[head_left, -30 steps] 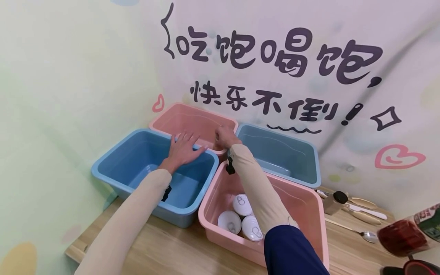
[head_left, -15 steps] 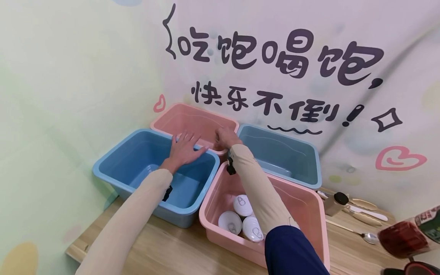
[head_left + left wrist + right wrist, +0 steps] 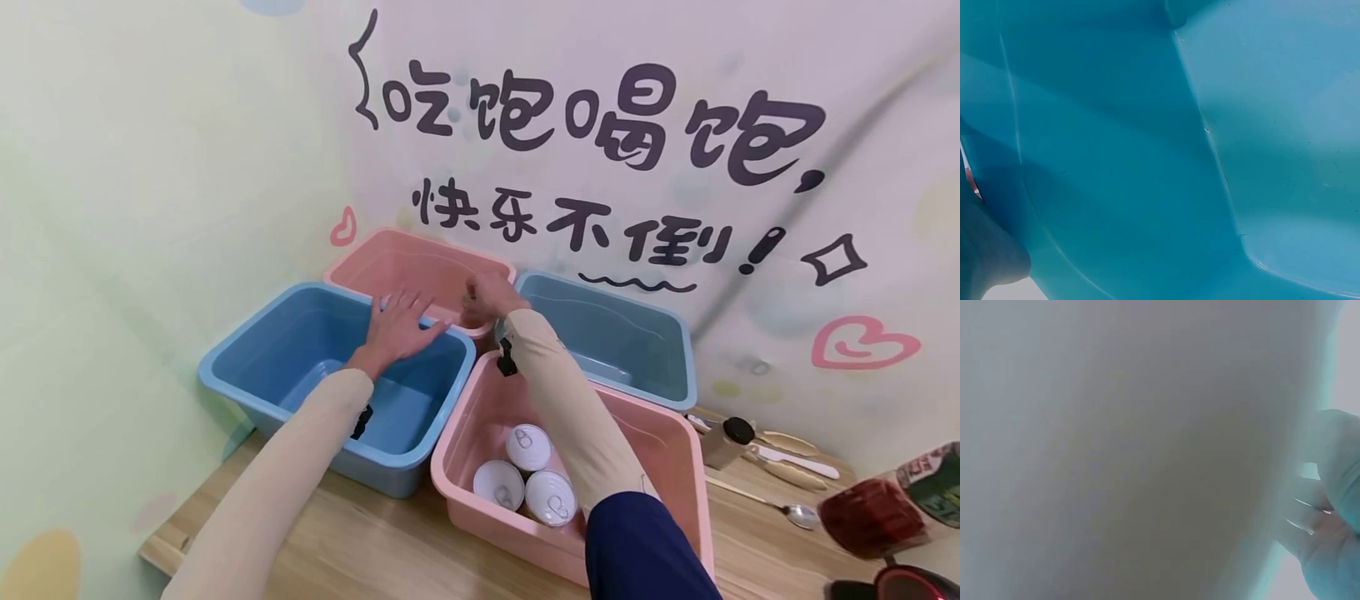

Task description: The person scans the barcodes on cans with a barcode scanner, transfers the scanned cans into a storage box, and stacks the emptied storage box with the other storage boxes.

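My left hand (image 3: 401, 323) lies flat with fingers spread on the far rim of the left blue bin (image 3: 247, 329), where it meets the far pink bin (image 3: 420, 250). The left wrist view shows only that blue bin's inner wall (image 3: 1210, 156). My right hand (image 3: 486, 296) is curled at the far pink bin's near right corner and seems to grip its rim. A pale smooth surface (image 3: 1129, 450) fills the right wrist view, and my fingers (image 3: 1319, 515) lie against its right edge. Beneath my right forearm, three white-topped cans (image 3: 528, 446) stand in the near pink bin (image 3: 457, 433).
A second blue bin (image 3: 637, 304) stands at the back right against the lettered wall. On the wooden table (image 3: 360, 542) to the right lie a small black-capped bottle (image 3: 731, 440), a spoon (image 3: 798, 515), other cutlery and a red packet (image 3: 873, 517).
My right hand has lifted slightly at the far pink bin's corner. The left hand and the bins stay where they were.
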### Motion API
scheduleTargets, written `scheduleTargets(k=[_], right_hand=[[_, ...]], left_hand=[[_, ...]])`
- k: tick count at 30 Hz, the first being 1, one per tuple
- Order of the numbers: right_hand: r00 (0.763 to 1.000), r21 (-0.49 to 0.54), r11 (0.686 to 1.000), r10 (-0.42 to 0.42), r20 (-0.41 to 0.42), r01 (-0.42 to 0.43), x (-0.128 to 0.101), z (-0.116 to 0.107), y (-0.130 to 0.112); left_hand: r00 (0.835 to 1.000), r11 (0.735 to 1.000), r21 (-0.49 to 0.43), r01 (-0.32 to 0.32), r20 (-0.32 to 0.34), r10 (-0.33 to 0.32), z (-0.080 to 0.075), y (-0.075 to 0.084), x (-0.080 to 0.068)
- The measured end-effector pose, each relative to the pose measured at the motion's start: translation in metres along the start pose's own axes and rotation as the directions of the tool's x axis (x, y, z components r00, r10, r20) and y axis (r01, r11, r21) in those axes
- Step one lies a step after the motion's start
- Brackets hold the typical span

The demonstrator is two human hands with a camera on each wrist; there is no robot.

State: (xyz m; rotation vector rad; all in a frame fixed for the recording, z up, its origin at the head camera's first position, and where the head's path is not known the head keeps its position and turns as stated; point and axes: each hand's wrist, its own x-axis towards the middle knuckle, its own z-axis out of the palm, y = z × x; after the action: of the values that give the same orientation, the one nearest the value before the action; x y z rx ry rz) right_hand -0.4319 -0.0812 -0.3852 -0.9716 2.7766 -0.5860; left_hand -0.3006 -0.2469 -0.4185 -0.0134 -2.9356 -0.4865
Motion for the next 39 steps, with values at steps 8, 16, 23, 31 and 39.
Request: scheduleTargets(k=[8,16,23,31,39], right_hand=[[0.999,-0.012,1.000,-0.028,-0.038,0.027,-0.021,-0.028,-0.006],[0.994,-0.127,0.988,-0.098,-0.048,0.091,-0.059,-0.057,-0.012],[0.992,-0.182,0.978,-0.112,-0.054,0.101,-0.099,-0.073,-0.008],[0.988,-0.180,0.976,-0.139,-0.065,0.125,-0.148,-0.084,0.000],[0.993,-0.140,0.986,-0.101,-0.068,0.091,-0.205,-0.084,0.009]], left_hand=[[1.000,1.000,-0.004,0.004,0.013,-0.003,0.001,0.001,0.002],[1.000,1.000,0.008,-0.002,0.011,0.002,0.002,0.003,0.005],[1.000,1.000,-0.004,0.003,0.003,-0.003,0.003,0.003,0.005],[1.000,1.000,-0.007,0.002,0.004,-0.002,0.000,0.004,0.005],[1.000,1.000,-0.014,-0.002,0.003,0.002,0.001,0.004,0.004]])
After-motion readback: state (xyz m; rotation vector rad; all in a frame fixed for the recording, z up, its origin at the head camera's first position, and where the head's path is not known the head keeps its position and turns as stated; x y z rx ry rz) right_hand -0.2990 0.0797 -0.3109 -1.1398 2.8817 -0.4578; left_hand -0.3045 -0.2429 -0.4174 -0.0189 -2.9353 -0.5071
